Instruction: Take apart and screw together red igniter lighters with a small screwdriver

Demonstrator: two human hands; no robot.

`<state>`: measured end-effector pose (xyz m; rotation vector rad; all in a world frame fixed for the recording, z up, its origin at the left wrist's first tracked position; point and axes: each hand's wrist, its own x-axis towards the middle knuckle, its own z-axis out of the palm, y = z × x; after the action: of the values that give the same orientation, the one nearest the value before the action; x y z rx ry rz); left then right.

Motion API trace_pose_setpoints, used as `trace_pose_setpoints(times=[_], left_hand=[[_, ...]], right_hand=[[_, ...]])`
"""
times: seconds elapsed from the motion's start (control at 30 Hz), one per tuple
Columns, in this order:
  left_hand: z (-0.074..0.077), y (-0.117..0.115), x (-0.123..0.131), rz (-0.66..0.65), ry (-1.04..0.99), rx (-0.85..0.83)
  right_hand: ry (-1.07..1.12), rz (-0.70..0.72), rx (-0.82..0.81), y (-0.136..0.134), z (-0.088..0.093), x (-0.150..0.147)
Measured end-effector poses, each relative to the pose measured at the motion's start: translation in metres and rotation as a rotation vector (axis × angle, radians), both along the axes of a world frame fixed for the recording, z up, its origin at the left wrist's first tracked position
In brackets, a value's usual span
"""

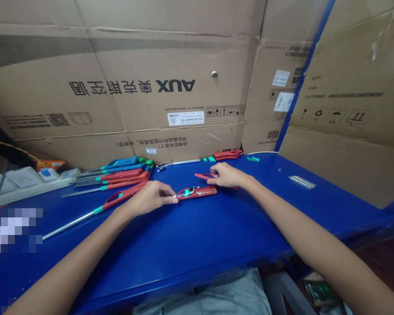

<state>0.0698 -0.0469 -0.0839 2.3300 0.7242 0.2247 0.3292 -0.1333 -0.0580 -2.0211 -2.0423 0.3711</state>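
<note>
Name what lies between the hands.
In the head view, an open red casing with wires and a green part inside lies between the left hand and right hand, which holds another red piece.

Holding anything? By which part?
Right hand: red casing piece, pinched behind protruding left end. Left hand: at left end of open lighter handle; grip unclear.

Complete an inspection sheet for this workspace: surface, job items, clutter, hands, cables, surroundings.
Surface: smooth blue tabletop.
Job items: open red plastic handle shell with green insert, between the hands; narrow red plastic piece.
Clutter: long tools with red or blue handles, left; small green plastic pieces, back; clear elongated item, right.
Hands: left hand at the shell's left end; right hand gripping the narrow piece.
Cables: dark cable by white plastic power strip, left.
Surroundings: printed brown cardboard panels behind and at right.
</note>
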Motion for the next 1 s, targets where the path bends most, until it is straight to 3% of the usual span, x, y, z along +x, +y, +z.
trace_pose_setpoints(times=[0.1, 0.23, 0.4, 0.7, 1.0], left_hand=[[0.002, -0.001, 0.0, 0.021, -0.009, 0.029], [0.003, -0.001, 0.001, 0.046, -0.045, 0.15], [0.001, -0.002, 0.001, 0.055, -0.069, 0.128], [-0.006, -0.002, 0.001, 0.034, -0.092, 0.198], [-0.005, -0.003, -0.002, 0.152, -0.134, 0.261]], right_hand=[[-0.067, -0.009, -0.066, 0.002, -0.005, 0.002], [0.02, 0.108, 0.089, 0.004, -0.012, -0.002], [0.153, 0.22, -0.062, 0.001, -0.014, -0.015], [0.077, 0.232, 0.028, -0.002, -0.018, -0.027], [0.248, 0.258, 0.096, -0.003, -0.016, -0.019]])
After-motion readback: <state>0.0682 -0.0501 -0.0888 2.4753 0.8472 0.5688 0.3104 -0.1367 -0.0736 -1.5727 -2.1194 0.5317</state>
